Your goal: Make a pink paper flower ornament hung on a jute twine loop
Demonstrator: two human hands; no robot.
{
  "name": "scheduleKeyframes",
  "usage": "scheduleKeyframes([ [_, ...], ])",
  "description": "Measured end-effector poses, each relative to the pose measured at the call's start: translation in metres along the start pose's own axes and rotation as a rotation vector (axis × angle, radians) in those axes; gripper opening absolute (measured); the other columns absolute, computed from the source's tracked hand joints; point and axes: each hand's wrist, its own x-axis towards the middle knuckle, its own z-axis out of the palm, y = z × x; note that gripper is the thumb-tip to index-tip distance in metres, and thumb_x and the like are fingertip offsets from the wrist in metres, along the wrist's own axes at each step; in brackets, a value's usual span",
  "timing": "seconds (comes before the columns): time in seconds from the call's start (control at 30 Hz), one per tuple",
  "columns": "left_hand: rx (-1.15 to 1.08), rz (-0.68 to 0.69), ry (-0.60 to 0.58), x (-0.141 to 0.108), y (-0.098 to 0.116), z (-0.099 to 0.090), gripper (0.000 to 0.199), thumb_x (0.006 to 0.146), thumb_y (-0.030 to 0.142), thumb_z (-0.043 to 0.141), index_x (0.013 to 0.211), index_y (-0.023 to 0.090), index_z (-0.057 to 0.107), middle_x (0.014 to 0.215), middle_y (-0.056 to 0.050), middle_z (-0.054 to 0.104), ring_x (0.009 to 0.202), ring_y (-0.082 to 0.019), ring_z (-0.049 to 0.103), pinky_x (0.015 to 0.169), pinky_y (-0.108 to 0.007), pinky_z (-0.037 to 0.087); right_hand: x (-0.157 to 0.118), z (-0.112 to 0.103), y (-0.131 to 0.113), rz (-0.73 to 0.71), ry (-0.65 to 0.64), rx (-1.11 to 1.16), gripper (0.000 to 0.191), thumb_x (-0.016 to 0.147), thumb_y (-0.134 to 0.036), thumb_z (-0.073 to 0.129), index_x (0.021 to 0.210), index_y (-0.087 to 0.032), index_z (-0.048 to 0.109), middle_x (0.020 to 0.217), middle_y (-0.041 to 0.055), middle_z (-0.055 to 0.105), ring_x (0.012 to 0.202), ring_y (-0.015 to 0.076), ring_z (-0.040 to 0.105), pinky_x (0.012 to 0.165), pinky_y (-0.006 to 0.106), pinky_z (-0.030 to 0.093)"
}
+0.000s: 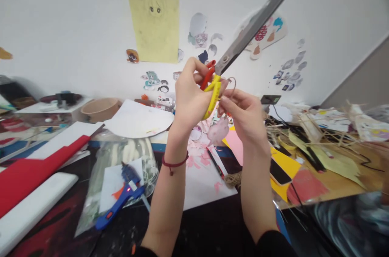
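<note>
My left hand point(192, 95) is closed around the yellow and red handles of large scissors point(257, 26), whose long blades lie together and point up to the right. Close beside it, my right hand point(246, 117) pinches a thin brown strand point(234, 83) that loops above the fingertips. A pale pink, crinkled piece point(219, 130) shows just below the fingers; I cannot tell whether it hangs from the strand. Beneath both hands lies a white paper sheet point(202, 192) with pink scraps on it.
A blue glue gun point(120, 204) with a lit red light rests on a clear plastic bag, left. A coil of twine point(234, 179) and a red-and-black pen point(215, 162) lie on the sheet. At right are a phone point(279, 171), yellow paper and thin sticks. A decorated wall stands behind.
</note>
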Motion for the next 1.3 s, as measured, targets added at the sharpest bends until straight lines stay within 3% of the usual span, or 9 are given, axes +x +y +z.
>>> scheduleKeyframes([
  [0.17,0.199,0.05,-0.007,-0.02,0.024,-0.017,0.037,0.077,0.026,0.081,0.079,0.024,0.044,0.073,0.003,0.062,0.068,-0.014,0.064,0.065,-0.03,0.05,-0.019,0.026,0.0,-0.042,0.011,0.045,0.015,0.084,-0.034,0.079,0.086,-0.019,0.075,0.059,-0.0041,0.062,0.051,0.008,0.056,0.052,0.022,0.048],
  [0.3,0.51,0.044,0.089,-0.053,0.022,-0.054,0.043,0.075,0.037,0.084,0.085,0.024,0.044,0.081,0.002,0.058,0.075,-0.016,0.061,0.07,-0.03,0.046,-0.043,0.04,0.016,0.005,0.017,0.03,0.023,0.084,-0.041,0.078,0.083,-0.018,0.075,0.056,-0.0042,0.06,0.048,0.0069,0.055,0.049,0.021,0.046],
  [0.5,0.785,-0.295,0.042,-0.131,-0.005,-0.107,0.066,0.062,0.039,0.089,0.102,0.023,0.038,0.11,-0.009,0.058,0.092,-0.024,0.061,0.078,-0.036,0.046,-0.068,0.048,0.062,0.239,-0.158,0.105,0.038,0.084,-0.052,0.074,0.086,-0.014,0.074,0.052,-0.0052,0.057,0.039,0.0053,0.05,0.04,0.018,0.038],
  [0.63,0.726,-0.539,0.016,-0.175,-0.021,-0.105,0.047,0.08,0.039,0.072,0.106,0.022,0.037,0.087,-0.001,0.057,0.07,-0.018,0.058,0.067,-0.032,0.043,-0.083,0.045,0.092,0.389,-0.271,0.114,0.038,0.088,-0.051,0.07,0.094,-0.013,0.072,0.05,-0.0056,0.058,0.037,0.0059,0.05,0.038,0.018,0.035],
  [0.73,0.787,-0.639,-0.03,-0.19,-0.029,-0.097,0.046,0.084,0.045,0.069,0.11,0.021,0.04,0.084,-0.002,0.059,0.072,-0.022,0.062,0.064,-0.033,0.043,-0.093,0.038,0.111,0.47,-0.324,0.13,0.034,0.092,-0.047,0.067,0.089,-0.014,0.072,0.047,-0.0067,0.054,0.034,0.0041,0.045,0.037,0.016,0.031],
  [0.8,0.886,-0.602,-0.029,-0.195,-0.036,-0.095,0.052,0.082,0.048,0.072,0.113,0.02,0.041,0.091,-0.006,0.062,0.082,-0.027,0.066,0.066,-0.036,0.046,-0.098,0.033,0.122,0.484,-0.316,0.134,0.032,0.092,-0.045,0.067,0.083,-0.014,0.071,0.045,-0.0067,0.053,0.034,0.0036,0.043,0.036,0.016,0.03],
  [0.9,1.031,-0.4,-0.022,-0.201,-0.048,-0.098,0.061,0.077,0.055,0.077,0.113,0.02,0.042,0.106,-0.013,0.062,0.098,-0.034,0.064,0.071,-0.042,0.051,-0.104,0.027,0.132,0.472,-0.284,0.146,0.033,0.092,-0.044,0.068,0.075,-0.016,0.068,0.045,-0.0061,0.054,0.033,0.0041,0.044,0.035,0.016,0.029],
  [1.03,1.136,-0.214,-0.063,-0.207,-0.057,-0.103,0.068,0.073,0.066,0.076,0.11,0.018,0.044,0.111,-0.016,0.061,0.1,-0.037,0.062,0.077,-0.05,0.053,-0.11,0.022,0.136,0.454,-0.278,0.182,0.034,0.091,-0.04,0.069,0.068,-0.016,0.063,0.047,-0.0052,0.056,0.034,0.0036,0.045,0.034,0.016,0.031],
  [1.3,0.98,-0.539,-0.165,-0.207,-0.045,-0.094,0.071,0.072,0.073,0.073,0.111,0.022,0.043,0.115,-0.016,0.066,0.106,-0.037,0.069,0.077,-0.047,0.055,-0.117,0.014,0.131,0.369,-0.235,0.257,0.022,0.093,-0.035,0.068,0.079,-0.017,0.072,0.06,-0.0021,0.064,0.037,0.0038,0.048,0.035,0.017,0.034],
])
